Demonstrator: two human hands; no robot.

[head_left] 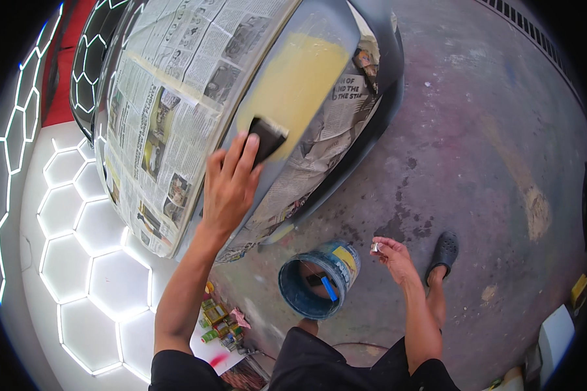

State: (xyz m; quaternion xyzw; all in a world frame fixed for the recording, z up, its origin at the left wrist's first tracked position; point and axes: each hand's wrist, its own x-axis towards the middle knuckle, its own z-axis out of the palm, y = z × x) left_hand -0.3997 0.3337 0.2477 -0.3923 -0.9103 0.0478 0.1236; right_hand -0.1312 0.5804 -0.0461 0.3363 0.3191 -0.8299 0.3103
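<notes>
My left hand (231, 179) is closed on a black sanding block (266, 138), its fingers over the near edge. The block rests on the lower end of a yellow filler patch (300, 75) on a grey car panel (277, 45). To the right and lower, my right hand (396, 257) pinches a small whitish-silver piece (376, 247) whose kind I cannot make out. Below and left of that hand stands a dark blue bucket (285, 274) with a worn yellow label. Inside it are a blue bar-shaped item (331, 289) and something dark beside it.
Newspaper masking (189, 72) covers the car on the left, and more newspaper (306, 166) lies below the panel. Several cans (218, 319) stand at lower left. Wet spots mark the concrete floor (469, 163). My foot in a dark clog (445, 249) is at right.
</notes>
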